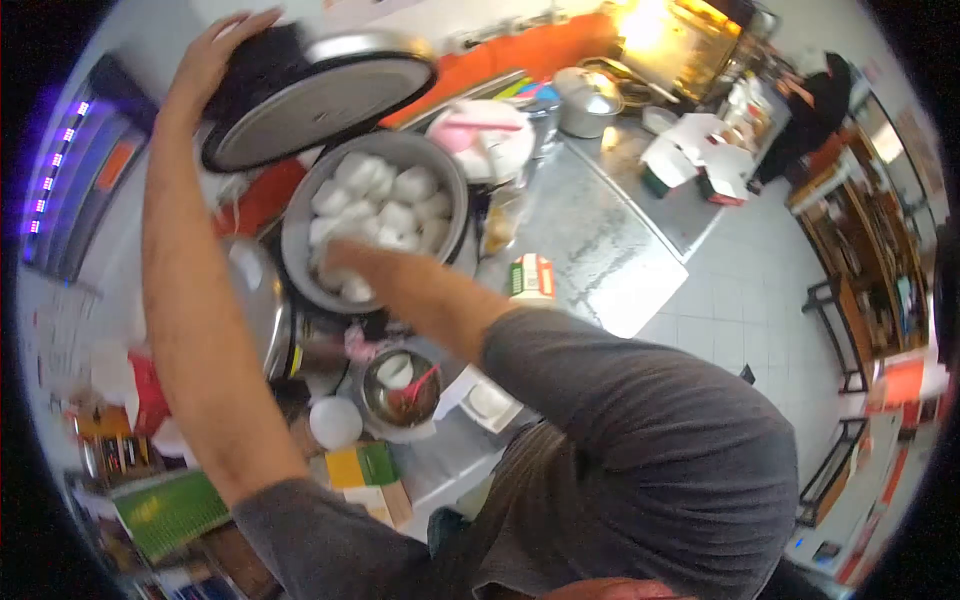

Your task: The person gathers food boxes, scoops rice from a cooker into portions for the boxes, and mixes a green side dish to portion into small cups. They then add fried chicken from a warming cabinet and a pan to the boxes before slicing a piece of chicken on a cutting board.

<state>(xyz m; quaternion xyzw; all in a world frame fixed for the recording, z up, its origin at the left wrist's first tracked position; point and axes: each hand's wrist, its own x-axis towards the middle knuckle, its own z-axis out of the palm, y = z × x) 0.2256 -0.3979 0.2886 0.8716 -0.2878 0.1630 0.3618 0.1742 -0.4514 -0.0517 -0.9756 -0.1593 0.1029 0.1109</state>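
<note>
High at the upper left, my left hand (225, 45) grips the far edge of a large dark-rimmed lid (325, 112), which it holds tilted up beside a round grey pot (294, 235). White rounded bundles (375, 190) fill much of the pot; they look wrapped in thin plastic, though blur hides the detail. My right hand (345, 260) reaches down into the pot's near side, among the bundles. Motion smears its fingers, so I cannot make out whether one is held.
Close by stand a bowl (378, 408) with a pink spoon, a shiny steel vessel (258, 290) and a small carton (532, 277). Farther off are a lidded pot (588, 105), white food boxes (690, 150) on the steel counter (590, 225), and a person in black (815, 125).
</note>
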